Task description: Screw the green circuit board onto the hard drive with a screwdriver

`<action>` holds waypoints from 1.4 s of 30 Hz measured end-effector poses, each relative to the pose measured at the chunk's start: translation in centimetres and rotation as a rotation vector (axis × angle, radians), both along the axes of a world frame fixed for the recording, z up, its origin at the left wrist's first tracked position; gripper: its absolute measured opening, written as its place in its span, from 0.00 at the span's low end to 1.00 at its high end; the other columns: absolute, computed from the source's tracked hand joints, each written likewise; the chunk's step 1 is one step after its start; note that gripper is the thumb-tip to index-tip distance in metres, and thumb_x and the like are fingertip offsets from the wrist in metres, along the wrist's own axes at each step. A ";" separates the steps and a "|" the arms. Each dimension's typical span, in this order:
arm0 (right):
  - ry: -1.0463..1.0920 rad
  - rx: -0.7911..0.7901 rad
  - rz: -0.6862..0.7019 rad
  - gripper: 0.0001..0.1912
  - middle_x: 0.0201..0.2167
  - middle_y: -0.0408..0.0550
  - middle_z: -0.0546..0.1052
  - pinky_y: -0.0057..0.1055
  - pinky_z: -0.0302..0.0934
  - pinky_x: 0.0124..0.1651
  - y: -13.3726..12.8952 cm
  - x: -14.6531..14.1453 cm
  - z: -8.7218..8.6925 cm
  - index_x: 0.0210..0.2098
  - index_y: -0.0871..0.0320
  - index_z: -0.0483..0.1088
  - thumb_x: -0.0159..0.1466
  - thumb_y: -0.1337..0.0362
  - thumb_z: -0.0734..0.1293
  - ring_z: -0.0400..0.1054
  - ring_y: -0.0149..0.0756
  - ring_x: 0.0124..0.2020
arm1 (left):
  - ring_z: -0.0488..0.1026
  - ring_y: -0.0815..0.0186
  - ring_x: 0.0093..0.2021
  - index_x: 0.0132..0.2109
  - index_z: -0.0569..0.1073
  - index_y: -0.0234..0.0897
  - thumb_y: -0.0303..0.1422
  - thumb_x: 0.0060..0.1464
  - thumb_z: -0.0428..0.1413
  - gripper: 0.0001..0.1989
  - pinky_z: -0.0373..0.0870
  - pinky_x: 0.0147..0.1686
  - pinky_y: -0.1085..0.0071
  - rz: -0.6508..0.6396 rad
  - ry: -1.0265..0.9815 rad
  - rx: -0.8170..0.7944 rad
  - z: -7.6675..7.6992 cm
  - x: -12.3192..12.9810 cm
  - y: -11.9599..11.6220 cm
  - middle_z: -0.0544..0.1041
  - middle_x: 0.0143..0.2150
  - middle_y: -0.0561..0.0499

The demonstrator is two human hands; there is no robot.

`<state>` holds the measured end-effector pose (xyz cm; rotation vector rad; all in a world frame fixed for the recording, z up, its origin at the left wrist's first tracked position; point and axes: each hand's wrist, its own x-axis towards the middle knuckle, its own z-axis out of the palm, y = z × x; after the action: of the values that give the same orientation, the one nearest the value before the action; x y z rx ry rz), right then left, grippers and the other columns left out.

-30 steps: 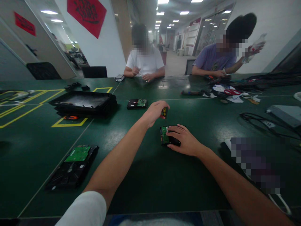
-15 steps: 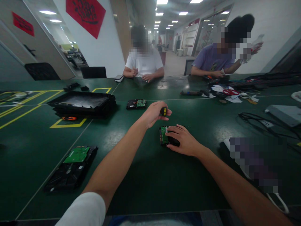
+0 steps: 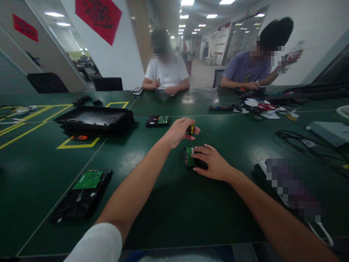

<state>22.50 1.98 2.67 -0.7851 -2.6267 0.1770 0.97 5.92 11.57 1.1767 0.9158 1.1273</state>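
My left hand (image 3: 182, 131) is closed round the black and yellow handle of a screwdriver (image 3: 191, 129), just above the far edge of a hard drive (image 3: 188, 157); its shaft is hidden from me. Spread over that drive's right part, my right hand (image 3: 214, 161) grips it against the green table (image 3: 174, 214). The drive's green circuit board shows at its left end, while the fingers cover much of the rest. A second hard drive (image 3: 157, 120) lies farther back, left of my left hand. Nearer me on the left rests a larger hard drive (image 3: 81, 196) with a green board.
Stacked black trays (image 3: 94, 120) stand at the left, with an orange-handled tool (image 3: 79, 137) by them. To the right are a pixelated object (image 3: 294, 189), black cables (image 3: 297, 143) and a grey box (image 3: 328, 131). Two people (image 3: 167, 74) sit across the table.
Both hands keep nearly the same place, with the screwdriver handle turned very slightly. The whole view has shifted a touch. Across the table, the person at right has lowered their head a little.
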 end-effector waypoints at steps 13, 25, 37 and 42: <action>0.016 -0.018 -0.003 0.26 0.63 0.55 0.73 0.62 0.47 0.72 -0.1 -0.1 0.3 0.60 0.51 0.73 0.65 0.52 0.73 0.65 0.53 0.67 | 0.75 0.64 0.36 0.39 0.77 0.36 0.40 0.57 0.57 0.12 0.69 0.23 0.76 0.018 0.127 0.117 -0.1 -0.4 0.1 0.78 0.38 0.46; 0.020 -0.009 -0.003 0.26 0.64 0.55 0.73 0.62 0.48 0.72 -0.1 0.0 0.2 0.61 0.50 0.73 0.65 0.52 0.72 0.64 0.54 0.68 | 0.75 0.64 0.37 0.37 0.75 0.35 0.37 0.57 0.56 0.09 0.76 0.30 0.72 0.000 0.008 0.065 0.0 -0.4 0.3 0.78 0.37 0.45; 0.007 -0.001 -0.005 0.25 0.64 0.55 0.73 0.62 0.48 0.72 -0.1 0.0 0.2 0.60 0.51 0.73 0.65 0.52 0.72 0.65 0.53 0.67 | 0.77 0.62 0.36 0.42 0.73 0.35 0.38 0.59 0.57 0.10 0.76 0.30 0.71 -0.021 -0.043 0.000 0.1 -0.1 -0.2 0.79 0.36 0.44; 0.010 -0.006 -0.004 0.26 0.64 0.55 0.73 0.62 0.48 0.72 -0.1 -0.1 0.2 0.60 0.51 0.73 0.65 0.52 0.73 0.65 0.54 0.67 | 0.76 0.63 0.37 0.38 0.75 0.35 0.38 0.58 0.56 0.10 0.76 0.30 0.71 -0.021 -0.016 0.044 0.0 -0.4 0.2 0.78 0.37 0.44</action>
<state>22.44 1.89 2.87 -0.7890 -2.6164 0.1870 0.62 6.08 11.54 1.2087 0.8685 1.1439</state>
